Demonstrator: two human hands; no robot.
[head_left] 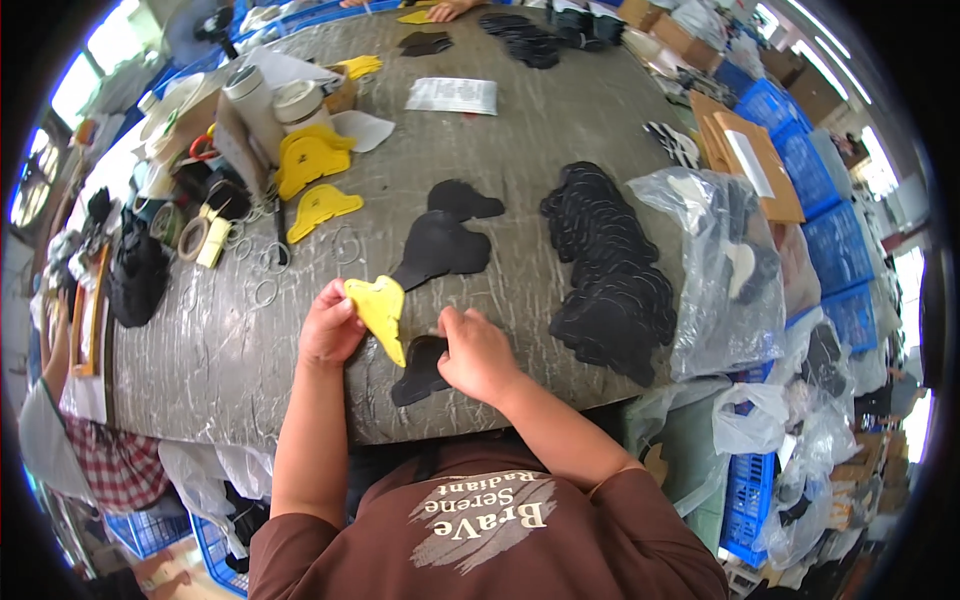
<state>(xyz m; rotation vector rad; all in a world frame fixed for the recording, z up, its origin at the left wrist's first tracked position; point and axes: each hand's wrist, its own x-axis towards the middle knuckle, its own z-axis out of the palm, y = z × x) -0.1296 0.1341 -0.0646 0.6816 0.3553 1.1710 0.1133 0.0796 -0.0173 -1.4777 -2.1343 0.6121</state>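
Spreading beneath the left hand (335, 325) and right hand (478, 352), the scuffed grey worktop (225, 355) carries overlapping black cutouts (612, 285) to the right hand's right; a yellow shape (322, 208) lies beyond the left hand, and blue crates (840, 243) stand farther off rightward. The left hand pinches a yellow piece (380, 312); the right hand, curled narrow, touches a black piece (418, 373) at its left, its grip unclear.

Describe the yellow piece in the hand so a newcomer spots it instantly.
Find the large grey table, then the person's left hand over its near side. The yellow piece is pinched there, unlike the yellow pieces near the white canister, which no hand touches.
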